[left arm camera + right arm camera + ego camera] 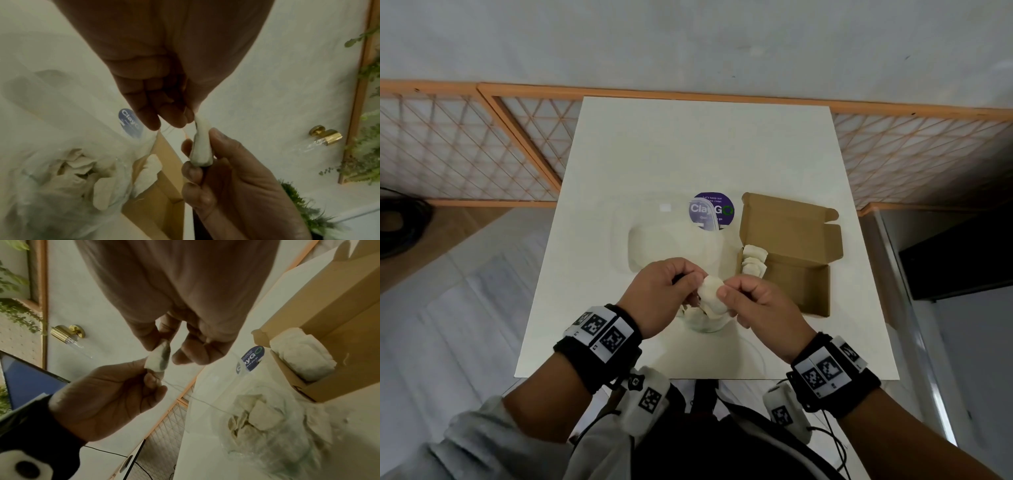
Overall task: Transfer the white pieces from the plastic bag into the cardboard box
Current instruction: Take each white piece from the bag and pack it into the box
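Observation:
Both hands meet over the near middle of the white table (688, 144) and hold one white piece (710, 296) between them. My left hand (693, 286) pinches its left end, and my right hand (726, 294) grips its right side with thumb and fingers. The left wrist view shows the piece (202, 146) upright in the right hand's fingers. Just under the hands lies the clear plastic bag (703, 323) with several white pieces (261, 420) inside. To the right stands the open cardboard box (801, 284), with a few white pieces (755, 260) stacked at its left end.
A round purple sticker (711, 210) lies on the table behind the bag. An orange lattice fence (465, 147) runs behind and beside the table. The table's near edge (688, 378) is close to my wrists. A thin thread (205, 404) trails from the held piece toward the bag.

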### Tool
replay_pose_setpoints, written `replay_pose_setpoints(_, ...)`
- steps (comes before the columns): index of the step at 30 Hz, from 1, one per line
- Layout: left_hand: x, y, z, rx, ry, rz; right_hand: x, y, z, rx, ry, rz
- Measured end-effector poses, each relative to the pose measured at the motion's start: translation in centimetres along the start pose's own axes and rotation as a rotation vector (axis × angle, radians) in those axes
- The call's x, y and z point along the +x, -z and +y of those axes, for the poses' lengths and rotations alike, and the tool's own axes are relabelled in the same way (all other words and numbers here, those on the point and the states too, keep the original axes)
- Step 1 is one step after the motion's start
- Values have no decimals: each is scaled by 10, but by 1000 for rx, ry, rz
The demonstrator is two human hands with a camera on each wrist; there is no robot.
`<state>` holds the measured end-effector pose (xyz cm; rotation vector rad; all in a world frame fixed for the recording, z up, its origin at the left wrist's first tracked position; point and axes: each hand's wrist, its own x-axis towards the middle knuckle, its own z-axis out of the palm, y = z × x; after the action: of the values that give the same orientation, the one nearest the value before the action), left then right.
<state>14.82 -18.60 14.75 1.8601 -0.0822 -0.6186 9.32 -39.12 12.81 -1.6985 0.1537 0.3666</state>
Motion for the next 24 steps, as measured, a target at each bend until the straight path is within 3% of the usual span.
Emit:
replay_pose_setpoints(6,-3,4,12,-159,-54,72,-2,3,-20,54,40,23)
replay_pose_setpoints(11,-10,5,26,-64,-214,216,-2,3,-33,132,51,83)
replay_pose_setpoints(13,-11,5,27,-47,-223,226,-1,4,-34,145,49,101)
replay_pose_setpoints(18,-7,6,16,37,-182,413,-1,4,-30,160,47,108)
replay_pose_setpoints(24,-11,-2,20,-151,-123,292,0,-1,-26,125,72,78)
